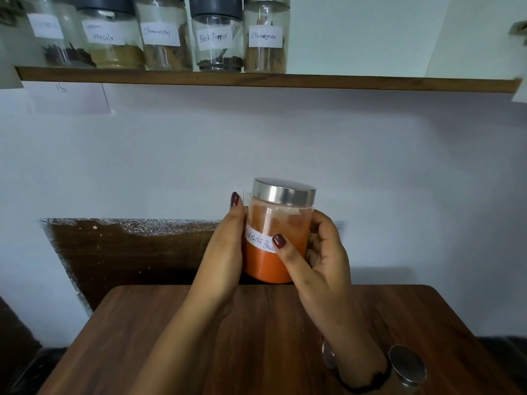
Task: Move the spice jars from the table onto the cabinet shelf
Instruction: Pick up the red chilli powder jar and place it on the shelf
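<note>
I hold a glass jar of red chilli powder (pixel 273 238) with a steel lid in both hands, upright and lifted above the far edge of the wooden table (pixel 171 337). My left hand (pixel 225 255) cups its left side. My right hand (pixel 322 258) wraps its right side, thumb over the white label. High above runs the wooden shelf (pixel 370 84), carrying several labelled jars: garam masala (pixel 111 38), cinnamon (pixel 164 35), black pepper (pixel 218 38) and a second cinnamon jar (pixel 266 38). Two more steel-lidded jars (pixel 407 366) stand on the table at the lower right, one partly hidden behind my right wrist.
A white wall fills the space between table and shelf, with a dark brown unpainted patch (pixel 128 252) behind the table. The shelf has bare board to the right of the last cinnamon jar. A white cabinet panel (pixel 479 35) stands at the upper right.
</note>
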